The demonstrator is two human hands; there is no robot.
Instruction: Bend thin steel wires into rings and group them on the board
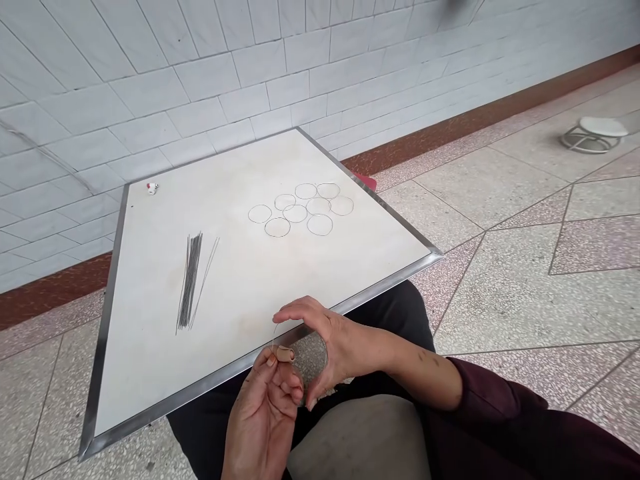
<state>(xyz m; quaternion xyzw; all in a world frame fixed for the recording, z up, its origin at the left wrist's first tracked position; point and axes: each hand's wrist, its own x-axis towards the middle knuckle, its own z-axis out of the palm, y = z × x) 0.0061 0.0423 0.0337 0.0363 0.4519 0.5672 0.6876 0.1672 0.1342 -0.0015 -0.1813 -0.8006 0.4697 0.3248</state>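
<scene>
On the left of the bench (pixel 245 273) lay a bundle of straight dark wires (pixel 190 283), two loose wires (pixel 204 283) just beside it. At the near edge, the left hand (pixel 269 403) pinched a thin curved wire (pixel 273 338) between thumb and forefinger. Farther back lay thin rings (pixel 307 211), some overlapping. The right hand (pixel 340 341) was spread wide — whether it touched the wire, I couldn't tell.

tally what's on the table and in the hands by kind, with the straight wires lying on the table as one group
Wire rings: 9
Group of straight wires: 1 (too tightly packed to count singly)
Small red-and-white object: 1
Curved wire in the left hand: 1
Total: 12
</scene>
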